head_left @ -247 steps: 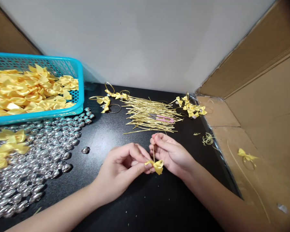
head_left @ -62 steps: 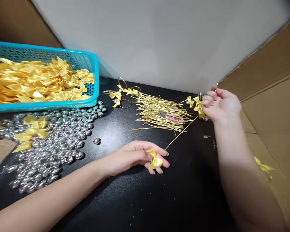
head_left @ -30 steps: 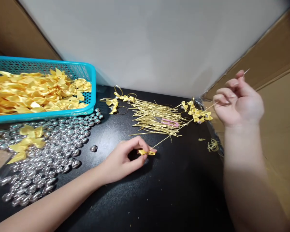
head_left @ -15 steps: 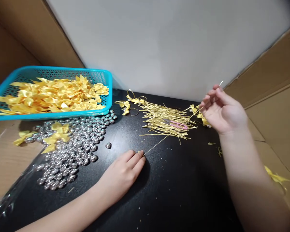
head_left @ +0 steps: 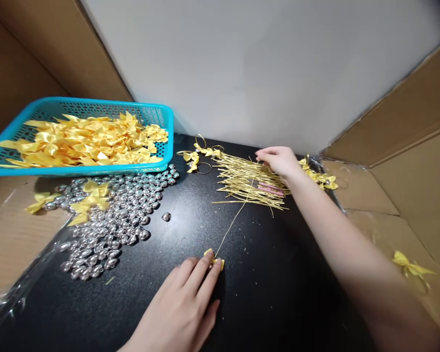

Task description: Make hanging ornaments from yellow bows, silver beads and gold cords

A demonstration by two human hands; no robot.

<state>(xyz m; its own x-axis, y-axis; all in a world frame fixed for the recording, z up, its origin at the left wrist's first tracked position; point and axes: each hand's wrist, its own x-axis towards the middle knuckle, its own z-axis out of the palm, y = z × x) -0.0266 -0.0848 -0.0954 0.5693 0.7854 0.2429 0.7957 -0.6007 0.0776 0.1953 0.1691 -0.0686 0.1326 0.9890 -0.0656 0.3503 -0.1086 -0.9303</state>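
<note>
Fingertips of my left hand (head_left: 181,300) press a small yellow ribbon bow (head_left: 222,265) onto the black tabletop; much of it is hidden under them. From this bow a thin gold cord (head_left: 228,231) curves up toward the pile of cut gold cords (head_left: 234,178), where its line blends in. My right hand (head_left: 280,162) is above the pile's far right side, thumb and fingers pinched together; the cord's far end appears to be in this pinch. Just below, pink-handled scissors (head_left: 272,189) lie on the pile.
A turquoise basket (head_left: 170,127) full of yellow bows stands at the back left. Silver heart-shaped beads (head_left: 121,210) spread before it, with loose bows on top. Bows with gold loops (head_left: 190,159) lie behind and right of the pile. Cardboard (head_left: 407,146) borders the right side.
My right hand has swung left and down, from the raised right side to over the cord pile. The cord has gone from taut to slack. My left hand has shifted slightly nearer, showing the bow.
</note>
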